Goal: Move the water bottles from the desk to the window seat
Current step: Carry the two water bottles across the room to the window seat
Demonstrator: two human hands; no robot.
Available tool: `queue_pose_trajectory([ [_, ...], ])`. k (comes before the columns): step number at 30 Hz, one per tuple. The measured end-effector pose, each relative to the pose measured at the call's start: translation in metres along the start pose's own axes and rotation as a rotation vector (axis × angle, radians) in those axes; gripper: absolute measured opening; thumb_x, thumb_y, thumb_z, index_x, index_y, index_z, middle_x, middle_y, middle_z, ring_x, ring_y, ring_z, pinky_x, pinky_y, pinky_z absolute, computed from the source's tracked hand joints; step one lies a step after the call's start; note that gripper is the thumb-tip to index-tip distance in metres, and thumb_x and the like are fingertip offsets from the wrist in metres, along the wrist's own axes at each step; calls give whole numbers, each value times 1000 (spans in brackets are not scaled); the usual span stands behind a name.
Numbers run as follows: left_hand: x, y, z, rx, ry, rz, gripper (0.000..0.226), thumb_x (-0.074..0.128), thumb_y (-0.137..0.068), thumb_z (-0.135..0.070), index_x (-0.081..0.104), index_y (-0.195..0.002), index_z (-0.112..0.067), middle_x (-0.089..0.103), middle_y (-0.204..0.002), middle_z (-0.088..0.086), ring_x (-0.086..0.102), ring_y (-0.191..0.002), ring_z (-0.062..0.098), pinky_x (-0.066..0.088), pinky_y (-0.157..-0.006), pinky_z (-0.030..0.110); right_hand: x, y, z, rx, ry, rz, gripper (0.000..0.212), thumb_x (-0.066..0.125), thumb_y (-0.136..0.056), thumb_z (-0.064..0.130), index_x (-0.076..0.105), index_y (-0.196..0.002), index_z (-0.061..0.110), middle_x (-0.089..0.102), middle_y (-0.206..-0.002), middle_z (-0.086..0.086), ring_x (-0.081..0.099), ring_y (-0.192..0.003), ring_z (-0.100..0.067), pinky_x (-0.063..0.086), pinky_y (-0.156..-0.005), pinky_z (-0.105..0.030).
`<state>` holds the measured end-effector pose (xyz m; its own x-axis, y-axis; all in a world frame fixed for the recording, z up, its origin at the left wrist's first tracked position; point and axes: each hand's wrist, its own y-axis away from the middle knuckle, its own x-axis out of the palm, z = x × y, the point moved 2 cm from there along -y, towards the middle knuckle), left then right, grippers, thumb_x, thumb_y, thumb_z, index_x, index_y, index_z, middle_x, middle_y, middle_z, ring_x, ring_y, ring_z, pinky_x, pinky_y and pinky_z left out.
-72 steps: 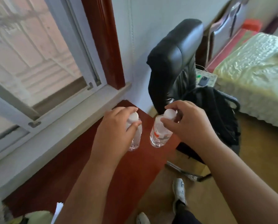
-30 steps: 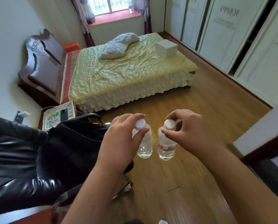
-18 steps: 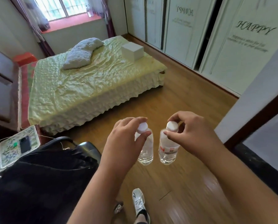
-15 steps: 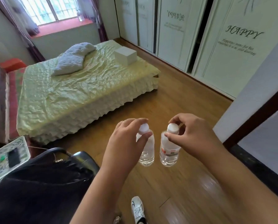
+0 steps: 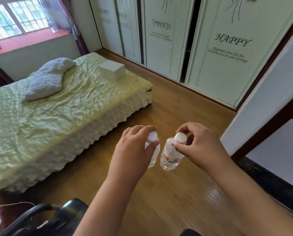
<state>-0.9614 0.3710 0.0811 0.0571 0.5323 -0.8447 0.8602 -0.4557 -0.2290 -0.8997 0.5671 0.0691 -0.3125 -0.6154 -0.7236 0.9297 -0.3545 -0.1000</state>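
I carry two small clear water bottles with white caps, hanging in the air over the wooden floor. My left hand [image 5: 134,149] grips the left water bottle [image 5: 155,150] around its neck and hides most of it. My right hand [image 5: 196,147] pinches the right water bottle [image 5: 169,155], which has a red-and-white label, just under its cap. The two bottles hang side by side, almost touching. The red window seat [image 5: 28,40] lies far off at the upper left, under a barred window. The desk is out of view.
A bed with a pale green cover [image 5: 57,113] fills the left, with a pillow [image 5: 47,79] and a white box [image 5: 111,69] on it. White wardrobe doors [image 5: 219,48] line the right wall. A black bag [image 5: 48,218] sits at the bottom left. Wooden floor [image 5: 176,106] runs between bed and wardrobe.
I lifted both bottles off the red desk and turned right, away from the near window and chair. The view now faces the bed, wardrobe and far window seat. Both grips are unchanged.
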Motion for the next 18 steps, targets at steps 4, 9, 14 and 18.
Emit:
queue_pose_trajectory([
  [4,12,-36,6,6,-2,14,37,67,-92,-44,60,-128,-41,60,-127,-21,49,-123,5,32,-91,17,4,-34,-6,31,-23,-13,26,81,-76,40,63,-94,36,62,-95,20,62,-80,-3,59,-71,-34],
  [9,33,-91,5,-11,47,29,37,67,-91,-45,61,-127,-41,60,-125,-22,53,-117,4,46,-93,25,1,-88,-27,33,-18,15,27,82,-77,39,63,-95,35,61,-94,20,61,-81,-1,59,-71,-30],
  [14,53,-160,-9,-27,45,8,36,69,-90,-44,61,-126,-40,61,-122,-21,52,-117,5,46,-95,27,-16,-161,-53,2,-1,22,26,82,-75,41,63,-91,34,61,-91,19,60,-77,-1,56,-67,-29],
  [18,70,-217,-22,-46,11,2,38,67,-91,-46,58,-128,-44,59,-126,-23,48,-123,3,40,-93,22,-34,-221,-70,-35,21,32,27,81,-75,44,62,-91,35,60,-91,20,60,-79,-3,59,-67,-31],
])
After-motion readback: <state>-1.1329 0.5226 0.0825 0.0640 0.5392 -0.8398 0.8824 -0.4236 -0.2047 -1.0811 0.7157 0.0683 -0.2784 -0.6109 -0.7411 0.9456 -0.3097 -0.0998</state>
